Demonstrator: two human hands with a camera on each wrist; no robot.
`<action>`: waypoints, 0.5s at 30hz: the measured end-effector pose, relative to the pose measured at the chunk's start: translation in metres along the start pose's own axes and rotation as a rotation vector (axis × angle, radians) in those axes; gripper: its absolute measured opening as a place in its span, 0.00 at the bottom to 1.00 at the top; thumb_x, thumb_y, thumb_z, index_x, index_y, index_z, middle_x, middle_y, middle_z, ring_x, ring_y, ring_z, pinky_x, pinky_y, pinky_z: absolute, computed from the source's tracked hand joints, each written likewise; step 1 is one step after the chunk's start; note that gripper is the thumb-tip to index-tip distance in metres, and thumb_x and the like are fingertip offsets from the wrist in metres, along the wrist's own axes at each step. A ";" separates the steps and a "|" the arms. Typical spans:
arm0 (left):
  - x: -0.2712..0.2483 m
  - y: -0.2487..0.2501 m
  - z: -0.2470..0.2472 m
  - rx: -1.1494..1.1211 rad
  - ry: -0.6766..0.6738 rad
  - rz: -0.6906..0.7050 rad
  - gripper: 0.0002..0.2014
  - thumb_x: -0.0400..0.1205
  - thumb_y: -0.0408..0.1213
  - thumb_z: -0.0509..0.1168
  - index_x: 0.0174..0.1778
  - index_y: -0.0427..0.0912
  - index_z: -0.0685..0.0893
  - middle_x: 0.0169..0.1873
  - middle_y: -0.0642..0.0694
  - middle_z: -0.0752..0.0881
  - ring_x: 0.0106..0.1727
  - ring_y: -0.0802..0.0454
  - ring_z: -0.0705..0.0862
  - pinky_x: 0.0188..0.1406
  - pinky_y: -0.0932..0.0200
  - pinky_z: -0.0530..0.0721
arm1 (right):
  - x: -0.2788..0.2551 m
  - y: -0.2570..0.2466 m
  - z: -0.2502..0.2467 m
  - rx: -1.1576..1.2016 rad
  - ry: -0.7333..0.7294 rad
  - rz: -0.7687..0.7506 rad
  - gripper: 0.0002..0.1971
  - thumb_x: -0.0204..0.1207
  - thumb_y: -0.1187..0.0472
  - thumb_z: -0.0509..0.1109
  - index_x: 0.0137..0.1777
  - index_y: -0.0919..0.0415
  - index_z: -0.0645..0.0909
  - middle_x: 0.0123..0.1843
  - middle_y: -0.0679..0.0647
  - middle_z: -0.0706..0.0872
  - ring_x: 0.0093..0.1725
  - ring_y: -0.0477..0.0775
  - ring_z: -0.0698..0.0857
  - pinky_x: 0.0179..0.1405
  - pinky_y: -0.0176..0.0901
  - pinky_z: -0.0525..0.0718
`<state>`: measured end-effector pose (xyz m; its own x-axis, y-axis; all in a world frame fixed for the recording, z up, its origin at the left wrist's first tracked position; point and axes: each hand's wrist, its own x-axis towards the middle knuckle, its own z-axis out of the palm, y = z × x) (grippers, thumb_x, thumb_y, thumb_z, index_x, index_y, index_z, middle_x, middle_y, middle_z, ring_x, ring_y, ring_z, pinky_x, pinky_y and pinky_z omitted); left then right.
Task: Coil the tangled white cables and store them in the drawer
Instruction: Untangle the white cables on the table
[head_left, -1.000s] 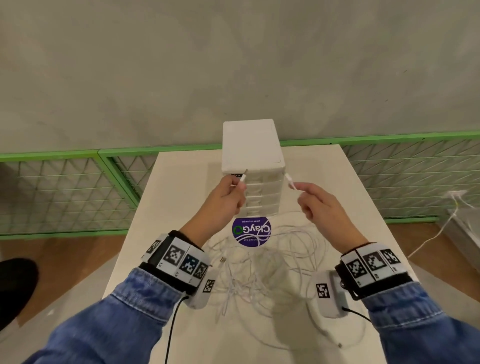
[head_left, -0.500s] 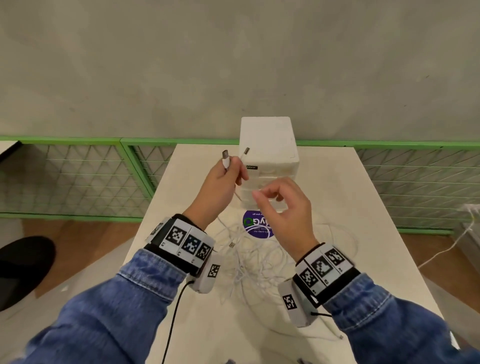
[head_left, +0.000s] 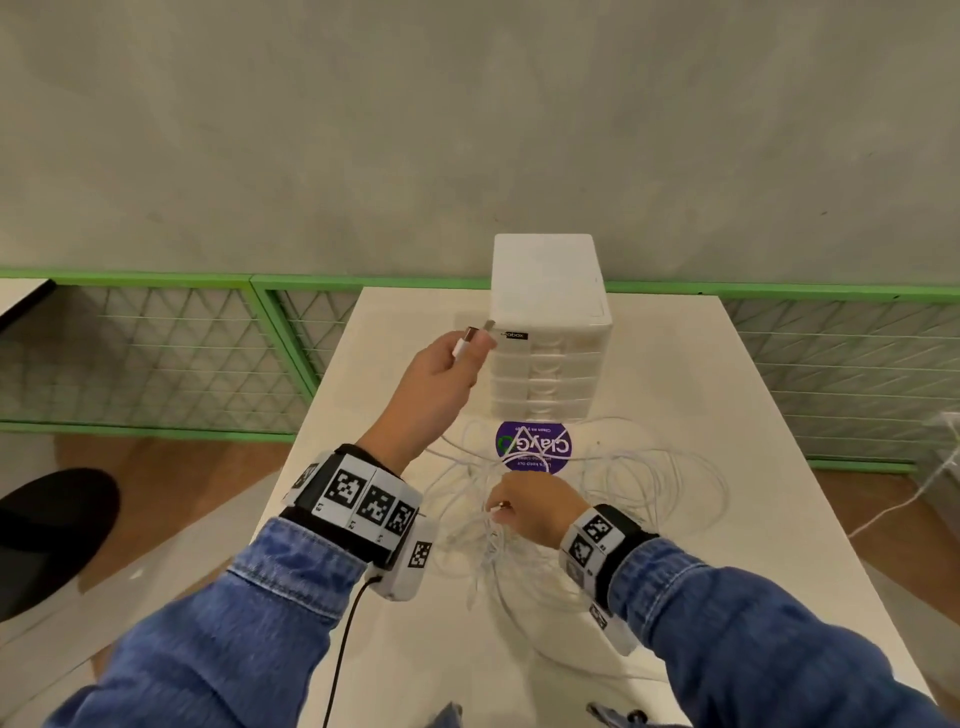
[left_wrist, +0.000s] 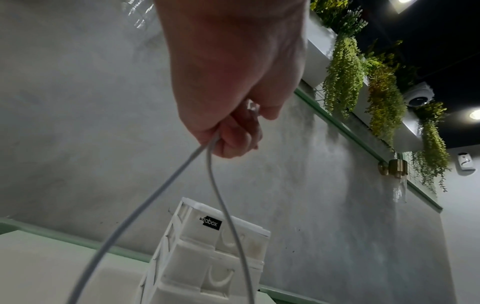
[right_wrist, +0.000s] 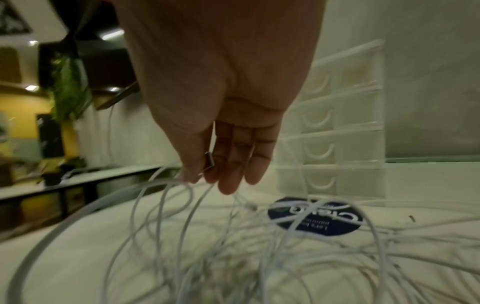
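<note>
Head view shows the left hand (head_left: 441, 374) raised beside the top of the white drawer unit (head_left: 548, 332), its grip closed around two cable ends whose metal plugs (head_left: 477, 332) stick up past the fingers; from the left wrist view two white strands (left_wrist: 207, 185) hang down out of that fist toward the counter (head_left: 675, 364). The right hand (head_left: 530, 506) is low over the tangled white cables (head_left: 623, 478), which lie spread on the counter in loose overlapping loops in front of the drawer unit and across the round purple sticker (head_left: 532, 447). In the right wrist view its thumb and fingers (right_wrist: 233, 164) pinch a small metal connector (right_wrist: 209, 161), with several loops arching just under the fingertips. All drawers look shut, so storing is still far off. The main risk, as I judge it, is pulling upward with the left hand while the strands stay threaded through the heap: that would likely tighten crossings into knots instead of freeing them. A hard pull could also drag loops against the light drawer unit and shift it, or sweep the loops near the counter's front edge onto the floor. The small connector could slip from the right pinch and drop back into the pile.
</note>
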<state>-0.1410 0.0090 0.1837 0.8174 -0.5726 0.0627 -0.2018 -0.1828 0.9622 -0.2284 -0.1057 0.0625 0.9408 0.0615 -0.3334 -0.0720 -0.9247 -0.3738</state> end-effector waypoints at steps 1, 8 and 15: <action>0.000 -0.003 0.000 0.027 0.007 0.011 0.11 0.85 0.50 0.55 0.48 0.50 0.81 0.26 0.54 0.72 0.24 0.61 0.69 0.26 0.63 0.67 | -0.004 0.004 -0.005 0.074 0.036 -0.005 0.13 0.80 0.56 0.63 0.59 0.57 0.84 0.59 0.56 0.85 0.57 0.56 0.82 0.56 0.47 0.76; -0.003 -0.015 0.020 0.023 0.029 -0.014 0.11 0.87 0.47 0.51 0.39 0.52 0.71 0.34 0.51 0.75 0.29 0.56 0.69 0.32 0.58 0.67 | -0.047 0.009 -0.058 0.895 0.444 -0.023 0.03 0.74 0.62 0.73 0.41 0.54 0.87 0.29 0.44 0.87 0.31 0.45 0.86 0.37 0.35 0.84; -0.010 -0.003 0.054 -0.068 -0.190 -0.021 0.15 0.87 0.46 0.50 0.40 0.46 0.75 0.24 0.50 0.74 0.19 0.64 0.71 0.21 0.70 0.68 | -0.066 -0.002 -0.100 1.124 0.741 -0.121 0.03 0.73 0.68 0.72 0.42 0.60 0.86 0.32 0.52 0.90 0.30 0.50 0.88 0.33 0.33 0.84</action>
<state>-0.1780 -0.0284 0.1660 0.7033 -0.7109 -0.0021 -0.1438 -0.1451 0.9789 -0.2568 -0.1452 0.1716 0.8908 -0.4253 0.1601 0.1294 -0.1004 -0.9865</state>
